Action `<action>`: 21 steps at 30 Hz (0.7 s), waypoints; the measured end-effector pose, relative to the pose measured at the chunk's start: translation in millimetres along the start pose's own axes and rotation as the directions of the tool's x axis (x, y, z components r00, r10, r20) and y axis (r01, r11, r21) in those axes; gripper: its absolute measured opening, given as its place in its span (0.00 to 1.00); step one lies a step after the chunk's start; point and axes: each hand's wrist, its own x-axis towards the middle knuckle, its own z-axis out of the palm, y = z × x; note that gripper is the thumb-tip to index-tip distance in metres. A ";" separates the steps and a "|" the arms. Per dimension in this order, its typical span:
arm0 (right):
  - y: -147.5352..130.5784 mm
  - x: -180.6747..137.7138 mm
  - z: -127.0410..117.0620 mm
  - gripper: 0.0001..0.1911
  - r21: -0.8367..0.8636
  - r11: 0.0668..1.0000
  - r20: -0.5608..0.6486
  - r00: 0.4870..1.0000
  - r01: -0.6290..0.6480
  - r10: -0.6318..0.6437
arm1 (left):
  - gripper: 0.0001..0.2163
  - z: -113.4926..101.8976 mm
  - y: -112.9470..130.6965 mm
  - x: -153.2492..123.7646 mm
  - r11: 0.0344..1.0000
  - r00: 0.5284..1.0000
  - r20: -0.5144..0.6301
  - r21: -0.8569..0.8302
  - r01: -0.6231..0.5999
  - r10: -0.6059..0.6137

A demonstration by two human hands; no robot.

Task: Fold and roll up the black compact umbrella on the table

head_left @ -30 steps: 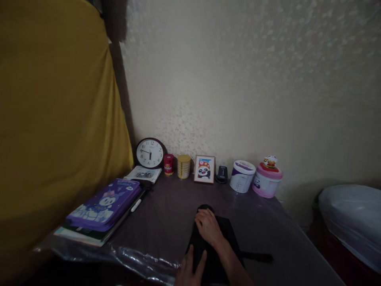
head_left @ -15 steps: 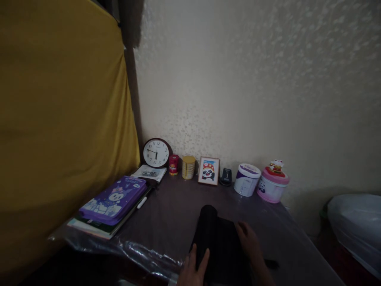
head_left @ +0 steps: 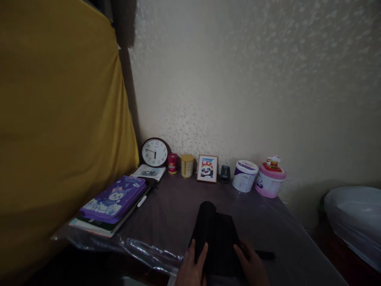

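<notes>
While left hand [head_left: 189, 265] spreads over black roll [head_left: 206, 218], right hand [head_left: 252, 265] now farther down flap [head_left: 226, 236], grip unclear

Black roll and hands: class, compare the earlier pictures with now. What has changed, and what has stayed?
The right hand has left the far end of the black roll, moving nearer and rightward to the right edge of the flat part. The left hand stays on the roll's near part; the clock and frame stay put.

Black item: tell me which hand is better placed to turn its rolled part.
Probably the left hand: it rests on the rolled part, while the right hand is at the right edge of the flat part.
</notes>
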 end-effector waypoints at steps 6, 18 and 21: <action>2.6 -16.1 13.3 0.24 0.003 1.000 -0.042 0.999 0.005 -0.005 | 0.36 0.2 -2.9 -1.4 0.996 1.000 0.012 -0.086 -0.023 0.025; 8.5 -27.9 38.9 0.26 0.052 0.997 -0.116 0.992 0.050 -0.044 | 0.37 -21.9 7.7 -9.9 0.997 0.998 0.066 -0.071 -0.010 0.015; -1.8 -24.8 41.0 0.28 0.066 0.997 -0.120 0.992 0.041 -0.033 | 0.36 -22.1 9.3 -13.5 0.998 0.999 0.038 -0.057 -0.013 0.015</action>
